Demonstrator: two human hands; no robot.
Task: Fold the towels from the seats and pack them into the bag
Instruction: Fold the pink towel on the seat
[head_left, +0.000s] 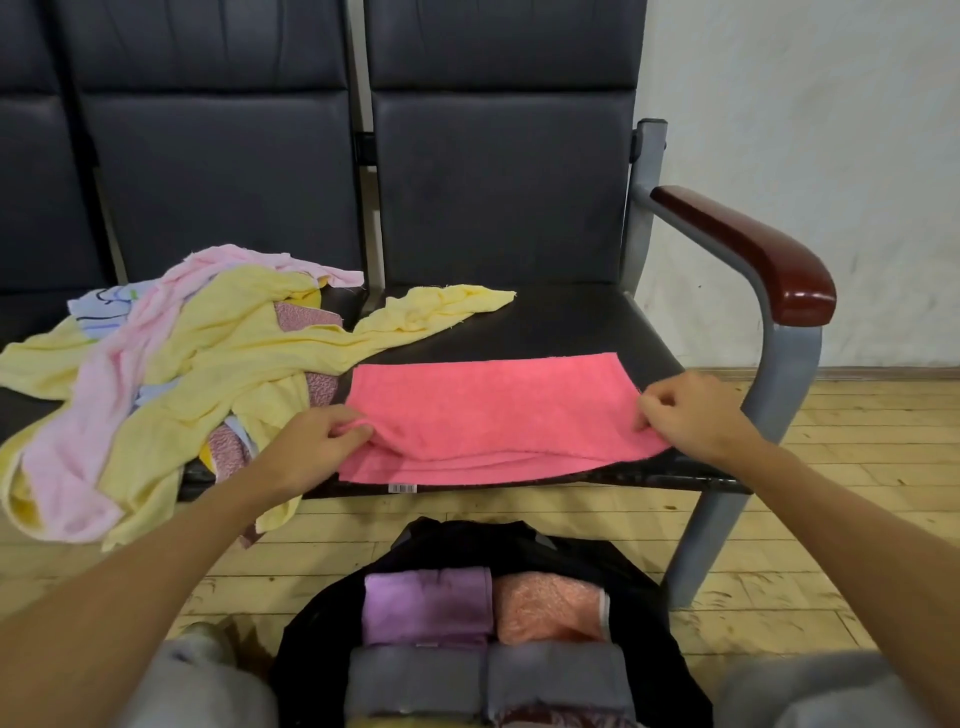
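A pink towel (493, 410) lies folded in a flat band across the front of the right-hand black seat (571, 322). My left hand (322, 436) pinches its near left corner, lifting a small fold. My right hand (685, 410) pinches its right edge. On the seat to the left lies a heap of loose towels (171, 374), yellow, pale pink and patterned. An open black bag (644, 587) stands on the floor between my knees, holding folded towels: a purple one (426, 603), an orange one (545, 608) and grey ones (483, 680).
A grey metal armrest with a dark red wooden pad (753, 249) borders the seat on the right. Black padded backrests (498, 156) rise behind the seats. A white wall (810, 130) and pale wooden floor (857, 467) lie to the right.
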